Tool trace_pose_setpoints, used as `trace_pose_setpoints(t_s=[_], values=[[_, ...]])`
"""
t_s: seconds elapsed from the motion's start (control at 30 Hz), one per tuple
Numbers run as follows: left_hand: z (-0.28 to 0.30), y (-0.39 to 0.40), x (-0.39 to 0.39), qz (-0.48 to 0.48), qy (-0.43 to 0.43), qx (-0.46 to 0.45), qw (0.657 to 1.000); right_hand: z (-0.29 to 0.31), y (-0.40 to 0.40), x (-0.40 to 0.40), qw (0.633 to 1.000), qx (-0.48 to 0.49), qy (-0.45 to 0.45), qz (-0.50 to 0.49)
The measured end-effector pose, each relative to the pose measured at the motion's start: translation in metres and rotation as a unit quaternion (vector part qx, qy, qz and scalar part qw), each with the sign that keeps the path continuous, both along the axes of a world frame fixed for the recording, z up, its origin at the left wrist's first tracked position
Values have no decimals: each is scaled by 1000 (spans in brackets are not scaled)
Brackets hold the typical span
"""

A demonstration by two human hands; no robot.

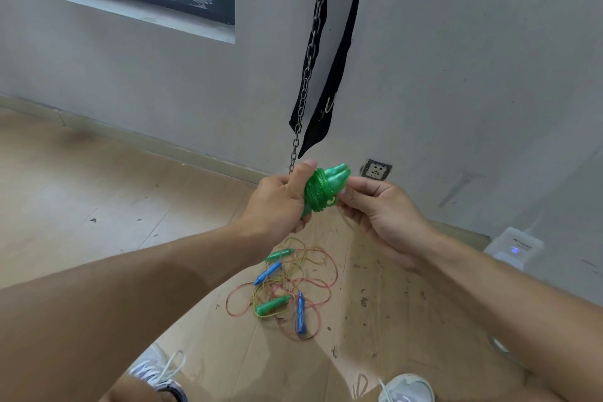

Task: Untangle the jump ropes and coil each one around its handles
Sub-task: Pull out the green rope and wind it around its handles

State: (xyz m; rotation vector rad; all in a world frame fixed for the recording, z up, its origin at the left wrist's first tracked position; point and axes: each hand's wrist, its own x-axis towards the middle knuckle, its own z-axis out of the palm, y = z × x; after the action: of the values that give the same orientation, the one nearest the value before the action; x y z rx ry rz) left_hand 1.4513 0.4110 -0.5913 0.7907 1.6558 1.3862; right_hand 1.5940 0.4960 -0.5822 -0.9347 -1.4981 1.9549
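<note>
At chest height: green rope bundle point(321, 192) coiled round its green handles, gripped in left hand point(277, 202), thumb up along coil. Right hand point(375, 206) fingers point(350, 194) pinching coil's loose end. Below on floor point(98, 192): tangled ropes point(287, 290), two green, two blue handles. Chain point(310, 59) hanging on wall.

One head-worn wide-angle view looks forward and down, close over the hands, floor point(98, 189) and wall point(473, 75) beyond
</note>
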Motion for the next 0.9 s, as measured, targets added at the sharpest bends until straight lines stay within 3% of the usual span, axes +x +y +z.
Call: trace_pose_setpoints(t_s=[0.23, 0.43, 0.77, 0.9], values=[[4, 5, 2, 16, -79, -24, 996, 6, 1, -4, 994, -52, 71, -63], [3, 4, 1, 1, -148, -45, 988, 6, -2, -5, 994, 49, 18, -95], [-2, 5, 2, -7, -183, -57, 981, 5, -4, -4, 992, 90, -2, -84], [-7, 3, 5, -8, -220, -77, 972, 5, -3, 1, 982, 162, -47, -88]])
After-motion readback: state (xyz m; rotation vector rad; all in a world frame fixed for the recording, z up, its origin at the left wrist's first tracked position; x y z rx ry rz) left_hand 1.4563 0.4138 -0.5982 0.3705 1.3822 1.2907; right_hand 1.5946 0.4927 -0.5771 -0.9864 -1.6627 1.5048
